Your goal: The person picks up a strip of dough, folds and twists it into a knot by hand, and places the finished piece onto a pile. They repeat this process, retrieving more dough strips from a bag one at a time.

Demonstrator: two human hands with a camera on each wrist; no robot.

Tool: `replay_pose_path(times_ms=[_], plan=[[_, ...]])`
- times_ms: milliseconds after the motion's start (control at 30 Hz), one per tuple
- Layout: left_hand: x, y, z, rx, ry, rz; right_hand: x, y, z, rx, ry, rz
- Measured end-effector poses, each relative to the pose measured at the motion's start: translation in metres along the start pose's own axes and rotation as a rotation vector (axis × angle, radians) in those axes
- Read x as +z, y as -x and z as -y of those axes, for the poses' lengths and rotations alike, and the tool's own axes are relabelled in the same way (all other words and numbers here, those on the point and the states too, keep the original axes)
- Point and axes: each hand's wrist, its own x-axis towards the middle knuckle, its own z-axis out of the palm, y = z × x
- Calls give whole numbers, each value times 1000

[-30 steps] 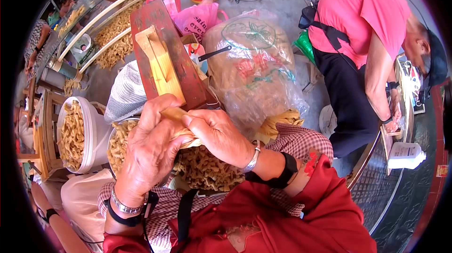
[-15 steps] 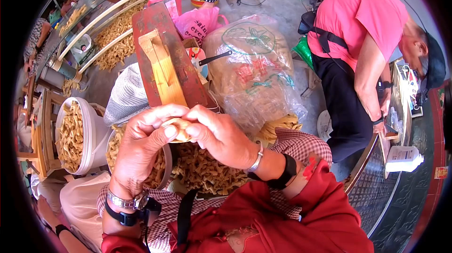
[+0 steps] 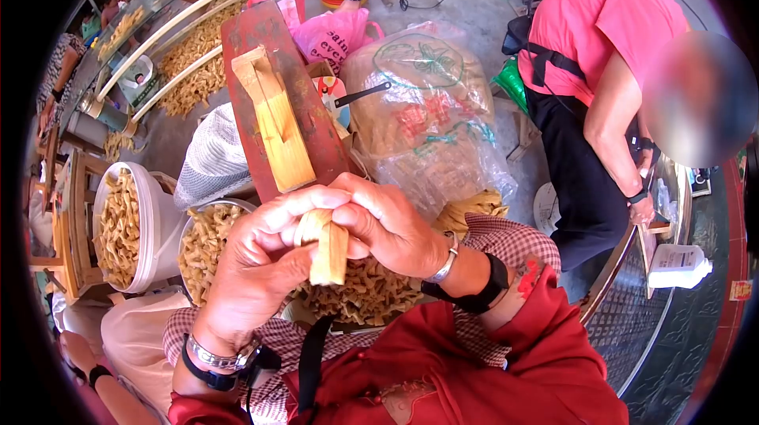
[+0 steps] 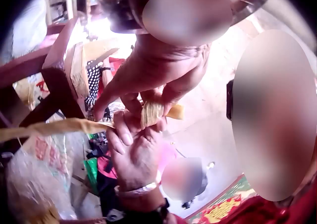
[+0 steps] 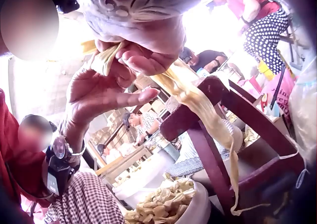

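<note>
Both hands meet at chest height over a bowl (image 3: 237,205) of knotted yellow strips. My left hand (image 3: 261,263) and right hand (image 3: 387,223) together pinch a folded, pale yellow strip (image 3: 328,247) whose ends hang down between the fingers. In the left wrist view the same strip (image 4: 151,112) shows as a rolled bundle with a long tail (image 4: 49,127) trailing left. The right wrist view shows the strip (image 5: 104,60) at the fingertips and its tail (image 5: 208,115) draped down past a red wooden frame (image 5: 223,135).
A red wooden stand (image 3: 273,85) with a pale block leans ahead. A white bucket (image 3: 154,227) of strips stands at left, a large plastic sack (image 3: 427,124) at right. A person in a pink shirt (image 3: 601,30) bends over a table at far right.
The hands have risen slightly and worked the strip from a small wad into a folded bundle that now hangs down between the fingers.
</note>
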Motion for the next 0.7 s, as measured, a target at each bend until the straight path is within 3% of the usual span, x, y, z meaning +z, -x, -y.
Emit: replay_pose_path(times_ms=[133, 167, 267, 400, 433, 533, 633, 700], plan=[[3, 0, 11, 163, -328, -151, 5, 2, -2, 48, -7, -48], [1, -3, 14, 305, -493, -155, 7, 2, -3, 42, -6, -68], [-8, -10, 7, 401, -772, -102, 10, 2, -6, 10, 17, -70], [-1, -12, 13, 377, -709, -101, 17, 4, -13, -45, 56, -148], [-5, -12, 16, 350, -596, -84, 16, 5, -12, 17, -5, -129], [-11, -4, 10, 3, -238, 23, 15, 9, -7, 248, -288, -54], [-11, -3, 10, -139, -138, 59, 5, 12, -10, 272, -263, 53], [-6, -4, 2, -219, -80, 74, 6, 11, -10, 261, -209, 24]])
